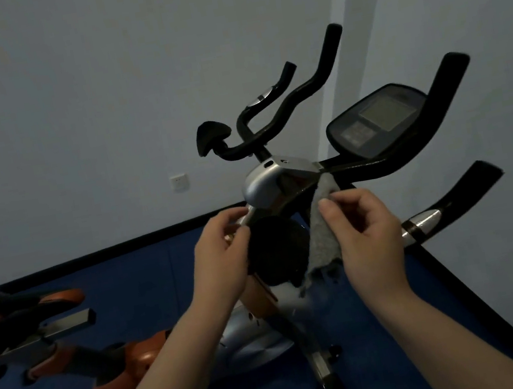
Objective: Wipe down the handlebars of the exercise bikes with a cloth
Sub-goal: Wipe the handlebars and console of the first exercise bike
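A silver and black exercise bike stands before me, its black handlebars (389, 160) curving up to the right and a second pair (308, 89) rising behind. A grey cloth (324, 237) hangs from the bar junction beside the silver housing (263, 182). My right hand (364, 230) pinches the cloth between thumb and fingers. My left hand (221, 255) holds a round black padded part (279, 255) just below the housing, fingers on its left edge. A dark console with a grey screen (379, 119) sits between the bars.
An orange and black bike (53, 333) with its seat stands at the left. Blue flooring (127, 285) runs to a black skirting line. The grey wall behind carries a white socket (179, 182). A lower handle with a silver sensor (424, 221) juts out at the right.
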